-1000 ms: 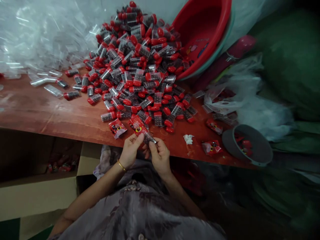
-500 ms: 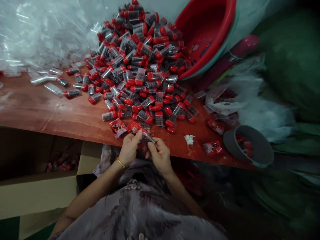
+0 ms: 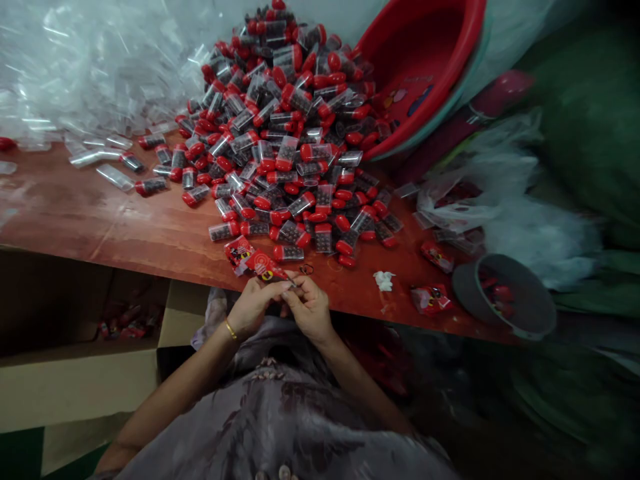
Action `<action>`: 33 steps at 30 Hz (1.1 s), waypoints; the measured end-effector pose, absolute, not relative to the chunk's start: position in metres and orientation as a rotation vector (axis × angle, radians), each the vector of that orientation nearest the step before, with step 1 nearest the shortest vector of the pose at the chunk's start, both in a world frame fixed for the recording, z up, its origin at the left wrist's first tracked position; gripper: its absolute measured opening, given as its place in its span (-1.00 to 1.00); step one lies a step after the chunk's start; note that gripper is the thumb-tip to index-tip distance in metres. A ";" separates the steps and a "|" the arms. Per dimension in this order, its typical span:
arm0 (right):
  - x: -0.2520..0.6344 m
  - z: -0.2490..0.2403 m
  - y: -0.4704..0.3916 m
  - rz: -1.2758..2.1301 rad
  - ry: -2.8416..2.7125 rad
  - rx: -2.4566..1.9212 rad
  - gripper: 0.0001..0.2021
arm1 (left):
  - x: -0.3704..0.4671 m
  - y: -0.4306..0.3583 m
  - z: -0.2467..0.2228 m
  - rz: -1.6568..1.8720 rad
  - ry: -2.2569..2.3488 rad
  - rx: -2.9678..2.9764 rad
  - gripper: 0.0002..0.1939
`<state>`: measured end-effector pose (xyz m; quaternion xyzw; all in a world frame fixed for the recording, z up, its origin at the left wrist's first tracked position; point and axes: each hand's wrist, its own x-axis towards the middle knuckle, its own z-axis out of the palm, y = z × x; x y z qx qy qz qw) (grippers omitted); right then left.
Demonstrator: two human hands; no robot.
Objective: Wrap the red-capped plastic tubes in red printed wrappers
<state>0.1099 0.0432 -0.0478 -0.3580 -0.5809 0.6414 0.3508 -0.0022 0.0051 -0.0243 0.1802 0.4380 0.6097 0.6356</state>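
My left hand (image 3: 253, 308) and my right hand (image 3: 309, 308) meet at the table's front edge, thumbs and fingers closed together. Between their fingertips shows a small dark, shiny bit; the fingers hide the rest of it. Just beyond the left hand lie two red printed packets, one (image 3: 237, 255) behind the other (image 3: 267, 265), whose corner reaches the fingertips. A small dark loop (image 3: 306, 269) lies beyond the right hand. Close by is a clear tube of dark beads (image 3: 289, 253), at the near edge of a large heap of red-capped tubes (image 3: 285, 160).
Clear empty plastic pieces (image 3: 100, 73) are piled at the back left. A red basin (image 3: 425, 60) leans at the back right. A grey bowl (image 3: 530, 300), red packets (image 3: 431, 299) and a white scrap (image 3: 384, 280) are on the right. An open carton (image 3: 75, 383) stands below left.
My hands have come closer together and turned. The clear tube of dark beads seen between them before is now mostly hidden. The view has shifted slightly.
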 end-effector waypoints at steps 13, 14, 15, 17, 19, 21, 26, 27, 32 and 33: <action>0.079 -0.055 0.043 1.604 -1.599 -0.877 -0.59 | -0.013 -0.018 -0.027 1.431 0.983 0.213 -0.62; 0.078 -0.055 0.046 1.491 -1.680 -0.880 -0.61 | -0.021 -0.019 -0.027 1.436 0.987 0.199 -0.62; 0.077 -0.055 0.051 1.364 -1.767 -0.884 -0.64 | -0.032 -0.019 -0.027 1.449 1.000 0.173 -0.63; 0.079 -0.052 0.065 1.083 -1.945 -0.901 -0.73 | -0.065 -0.018 -0.027 1.509 1.053 0.080 -0.68; 0.085 -0.050 0.081 0.780 -2.104 -0.938 -0.74 | -0.106 -0.014 -0.025 1.623 1.143 -0.056 -0.67; 0.091 -0.052 0.095 0.522 -2.251 -0.985 -0.70 | -0.145 -0.011 -0.022 1.787 1.216 -0.181 -0.64; 0.106 -0.071 0.097 0.257 -2.463 -1.053 -0.69 | -0.158 -0.005 -0.017 1.799 1.393 -0.033 -0.48; 0.109 -0.075 0.094 0.245 -2.451 -1.060 -0.69 | -0.146 -0.003 -0.018 1.765 1.515 0.111 -0.50; 0.115 -0.082 0.085 0.251 -2.380 -1.055 -0.66 | -0.088 0.009 -0.036 1.225 2.165 1.237 -0.59; 0.115 -0.083 0.085 0.252 -2.378 -1.051 -0.67 | -0.084 0.011 -0.040 1.084 2.242 1.351 -0.62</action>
